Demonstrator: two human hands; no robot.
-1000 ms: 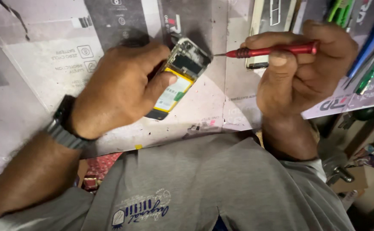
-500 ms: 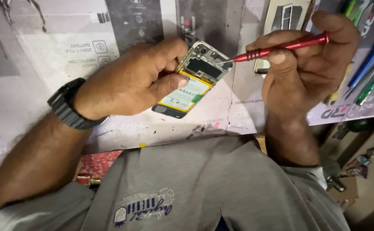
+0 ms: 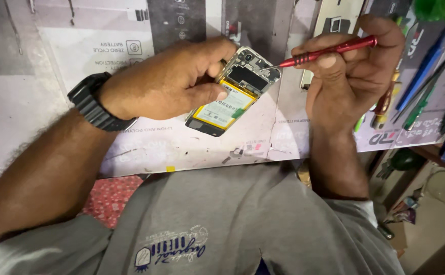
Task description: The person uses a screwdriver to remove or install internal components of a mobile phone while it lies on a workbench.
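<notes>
My left hand (image 3: 174, 81), with a black watch on its wrist, grips an opened phone (image 3: 232, 94) with its back cover off; the yellow-edged battery and the circuit board show. The phone is tilted above the work mat. My right hand (image 3: 357, 71) pinches a red-handled screwdriver (image 3: 329, 51). Its thin metal tip touches the phone's upper right corner, near the board and camera.
A grey printed work mat (image 3: 80, 97) covers the bench. Several tools with green, blue and red handles (image 3: 415, 97) lie at the right, behind my right hand. A white phone part (image 3: 334, 23) lies at the top. My grey shirt fills the foreground.
The phone and both hands have shifted slightly in the view. The screwdriver tip stays at the phone's upper corner, its handle now angled up to the right.
</notes>
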